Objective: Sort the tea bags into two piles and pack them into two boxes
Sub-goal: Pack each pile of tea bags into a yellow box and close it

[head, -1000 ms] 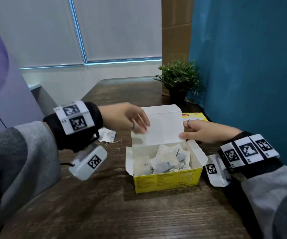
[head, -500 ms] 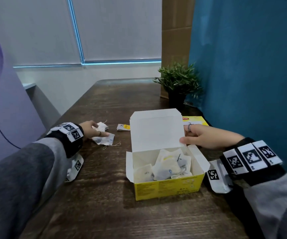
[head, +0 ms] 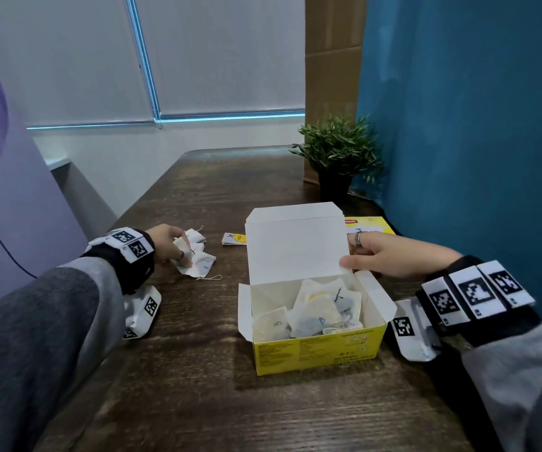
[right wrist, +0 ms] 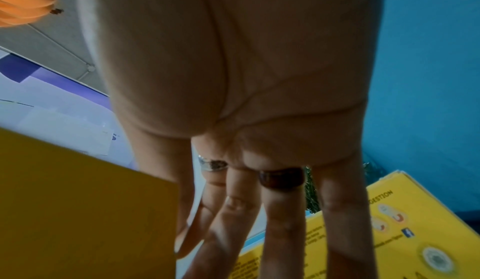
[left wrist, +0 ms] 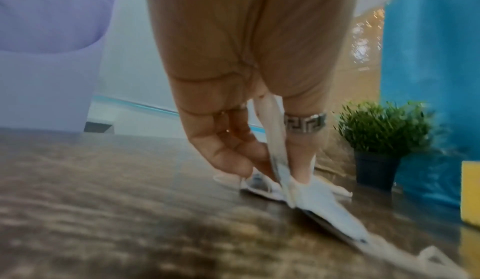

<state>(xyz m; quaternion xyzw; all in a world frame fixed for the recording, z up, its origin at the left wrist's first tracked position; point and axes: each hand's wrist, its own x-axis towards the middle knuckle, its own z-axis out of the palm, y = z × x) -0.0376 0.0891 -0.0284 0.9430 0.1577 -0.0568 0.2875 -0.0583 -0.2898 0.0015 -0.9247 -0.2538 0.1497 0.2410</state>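
Left hand (head: pixel 168 244) has lifted one tea bag (head: pixel 185 248) from the pile (head: pixel 199 262) at centre left, pinching it. Right hand (head: pixel 390 256) pinches the box lid (head: pixel 295 243) upright.

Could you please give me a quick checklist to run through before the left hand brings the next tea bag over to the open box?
1. Left hand pinches a tea bag: ok.
2. Only one bag lifted from the pile: cannot tell.
3. Lid held up by the right hand: ok.
4. Open box upright, opening unobstructed: ok.
5. Room left among the bags inside: ok.
6. This bag's mark matches those inside: cannot tell.
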